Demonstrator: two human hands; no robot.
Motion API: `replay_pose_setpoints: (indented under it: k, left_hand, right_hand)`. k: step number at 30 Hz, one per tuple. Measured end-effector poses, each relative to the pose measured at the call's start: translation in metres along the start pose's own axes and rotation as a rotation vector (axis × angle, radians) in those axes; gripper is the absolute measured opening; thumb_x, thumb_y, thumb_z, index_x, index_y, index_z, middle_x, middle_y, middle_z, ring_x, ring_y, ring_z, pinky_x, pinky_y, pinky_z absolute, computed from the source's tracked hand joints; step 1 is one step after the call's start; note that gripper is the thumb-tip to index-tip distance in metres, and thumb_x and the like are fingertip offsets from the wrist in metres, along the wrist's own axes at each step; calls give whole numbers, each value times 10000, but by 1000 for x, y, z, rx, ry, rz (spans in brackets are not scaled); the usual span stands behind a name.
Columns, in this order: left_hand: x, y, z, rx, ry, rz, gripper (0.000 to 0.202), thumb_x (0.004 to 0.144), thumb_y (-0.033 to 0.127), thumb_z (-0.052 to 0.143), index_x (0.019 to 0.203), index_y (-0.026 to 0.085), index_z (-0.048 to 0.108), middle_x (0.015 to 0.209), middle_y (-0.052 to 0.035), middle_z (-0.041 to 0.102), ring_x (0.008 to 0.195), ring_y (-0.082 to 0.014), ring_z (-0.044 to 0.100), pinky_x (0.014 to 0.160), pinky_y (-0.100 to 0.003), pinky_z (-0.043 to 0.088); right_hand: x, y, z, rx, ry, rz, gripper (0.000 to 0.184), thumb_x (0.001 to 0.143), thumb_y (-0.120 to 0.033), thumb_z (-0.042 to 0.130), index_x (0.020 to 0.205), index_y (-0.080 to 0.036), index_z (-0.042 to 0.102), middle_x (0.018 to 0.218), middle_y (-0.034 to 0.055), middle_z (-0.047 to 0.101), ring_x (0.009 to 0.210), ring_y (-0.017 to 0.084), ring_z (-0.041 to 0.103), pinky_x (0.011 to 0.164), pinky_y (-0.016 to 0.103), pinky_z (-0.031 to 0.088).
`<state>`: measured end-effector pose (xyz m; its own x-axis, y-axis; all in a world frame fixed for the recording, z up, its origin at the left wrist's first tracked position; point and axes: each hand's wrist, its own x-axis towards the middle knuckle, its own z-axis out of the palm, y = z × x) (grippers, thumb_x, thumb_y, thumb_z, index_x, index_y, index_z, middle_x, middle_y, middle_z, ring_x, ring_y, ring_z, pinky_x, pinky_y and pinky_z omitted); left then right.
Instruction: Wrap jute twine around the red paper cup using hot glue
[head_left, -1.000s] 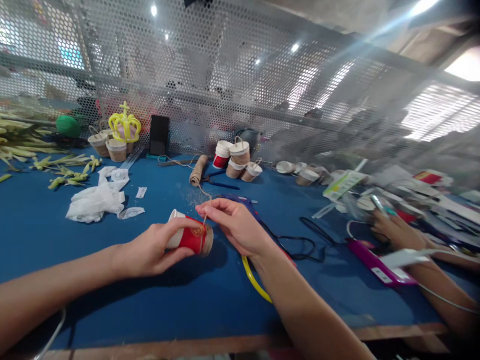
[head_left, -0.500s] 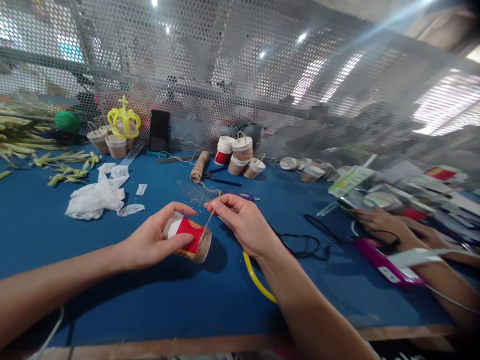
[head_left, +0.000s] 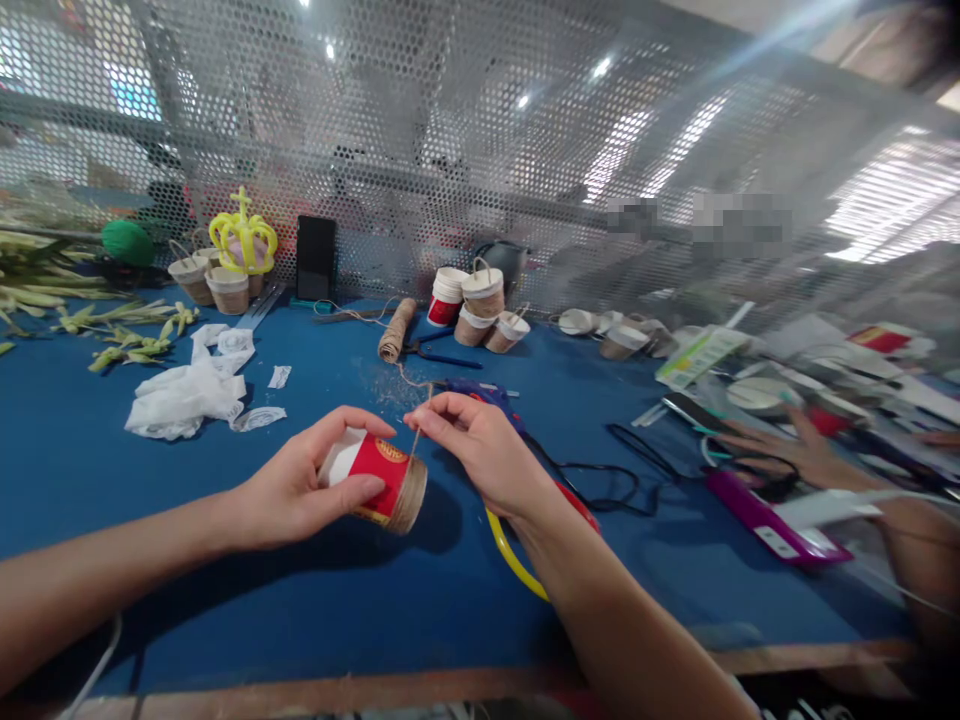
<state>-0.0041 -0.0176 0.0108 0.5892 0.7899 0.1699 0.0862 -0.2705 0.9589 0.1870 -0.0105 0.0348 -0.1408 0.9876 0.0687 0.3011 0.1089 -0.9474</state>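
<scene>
A red and white paper cup (head_left: 380, 468) lies on its side in my left hand (head_left: 304, 485), its base end turned to the right. Brown twine (head_left: 409, 497) is wound round that end. My right hand (head_left: 476, 450) pinches the free twine between thumb and fingers, just above the wound part, and the strand runs from there to the cup. Beyond my fingers the twine leads back to a twine roll (head_left: 397, 332) lying on the blue table (head_left: 300, 620). A blue glue gun (head_left: 484, 393) lies right behind my right hand.
Twine-wrapped cups (head_left: 484, 300) and pliers (head_left: 442, 357) stand or lie at the back. Crumpled white paper (head_left: 187, 395) is on the left, near a phone (head_left: 316, 258). A yellow curved handle (head_left: 514, 560) lies under my right wrist. A co-worker's hand (head_left: 795, 450) and a purple power strip (head_left: 772, 520) are on the right.
The cup has turned slightly in my left hand, and my right hand has shifted a little left with the twine. The co-worker's hand has moved right and spread.
</scene>
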Motion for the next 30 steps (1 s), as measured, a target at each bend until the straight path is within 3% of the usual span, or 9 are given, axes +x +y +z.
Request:
replay_pose_setpoints:
  k: [17,30]
  left_hand:
    - [-6,0,0,136,0,198,250,802,241,521,1035,192,444,721,10,535,519,-65,428,455,-151,357]
    - [-7,-5,0,208,3,370,288,796,171,519,1068,210,433,783,-11,563,513,-66,432,446,-158,338]
  right_hand:
    - [-3,1,4,-21,-107,46,176,740,-321,553,716,-147,566,726,20,591,668,126,524,657,274,400]
    - [-3,3,7,-10,-118,56,169,726,-322,564,698,-156,579,701,11,596,651,129,530,634,268,415]
